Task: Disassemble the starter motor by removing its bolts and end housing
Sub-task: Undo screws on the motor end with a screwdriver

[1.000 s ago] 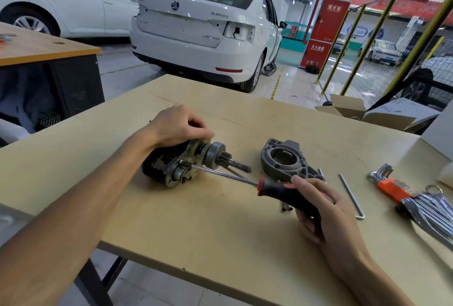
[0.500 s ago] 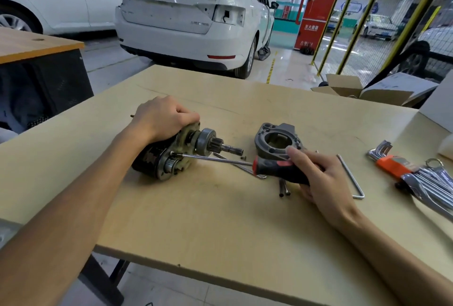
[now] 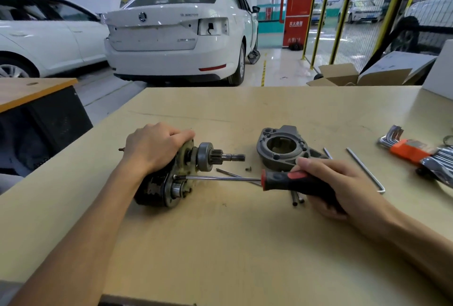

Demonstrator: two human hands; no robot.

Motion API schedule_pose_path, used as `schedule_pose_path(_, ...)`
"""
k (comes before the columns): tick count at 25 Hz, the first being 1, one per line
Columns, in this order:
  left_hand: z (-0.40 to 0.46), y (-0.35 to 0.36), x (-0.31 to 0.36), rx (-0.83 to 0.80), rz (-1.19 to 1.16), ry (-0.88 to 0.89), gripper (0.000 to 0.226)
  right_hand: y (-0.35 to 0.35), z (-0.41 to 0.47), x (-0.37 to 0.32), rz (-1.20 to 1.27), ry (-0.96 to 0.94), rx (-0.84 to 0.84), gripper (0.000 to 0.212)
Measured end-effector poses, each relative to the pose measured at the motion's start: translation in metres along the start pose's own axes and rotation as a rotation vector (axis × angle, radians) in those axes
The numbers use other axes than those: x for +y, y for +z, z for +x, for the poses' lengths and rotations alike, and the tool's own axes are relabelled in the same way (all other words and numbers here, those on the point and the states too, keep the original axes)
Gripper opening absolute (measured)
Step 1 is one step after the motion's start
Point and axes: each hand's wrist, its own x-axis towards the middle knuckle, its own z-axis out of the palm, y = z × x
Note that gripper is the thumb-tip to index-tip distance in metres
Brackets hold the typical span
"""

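Here, the left hand (image 3: 157,148) grips the dark, greasy starter motor (image 3: 171,178) on the tan wooden table (image 3: 220,244); the right hand (image 3: 335,188) clasps a black-and-red-handled screwdriver (image 3: 291,182), tip on the motor; the grey cast end housing (image 3: 282,150) lies at two o'clock.

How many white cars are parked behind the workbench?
2 clearly. One white car stands straight ahead beyond the table, rear toward us. A second white car sits at the far left, partly cut off. More vehicles behind the fence at right are too blurred to count.
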Motion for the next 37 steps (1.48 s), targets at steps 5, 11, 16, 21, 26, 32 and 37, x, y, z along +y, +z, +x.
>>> schedule_pose_path(5,0.003,-0.001,-0.002,-0.042,0.057,-0.011,0.063,0.001,0.001,0.002,-0.007,-0.058,0.018,0.055)
schedule_pose_path(11,0.001,-0.001,-0.002,0.005,0.063,-0.094,0.056,0.003,0.001,0.002,-0.048,-0.096,0.059,0.053)
schedule_pose_path(16,0.002,0.000,-0.003,-0.009,0.060,-0.117,0.057,0.003,0.001,0.000,0.029,-0.051,0.021,0.060)
schedule_pose_path(21,0.003,0.000,-0.003,-0.004,0.053,-0.124,0.058,0.000,0.008,0.005,0.078,0.011,0.041,0.051)
schedule_pose_path(26,0.004,0.001,-0.005,-0.003,0.062,-0.115,0.055,-0.004,0.002,0.005,0.050,-0.171,0.078,0.058)
schedule_pose_path(32,0.003,0.001,-0.005,0.003,0.069,-0.132,0.056,-0.005,0.005,0.007,0.069,-0.103,-0.022,0.064)
schedule_pose_path(37,0.003,0.001,-0.005,-0.003,0.066,-0.125,0.057,-0.004,0.003,0.008,0.006,-0.035,-0.033,0.067)
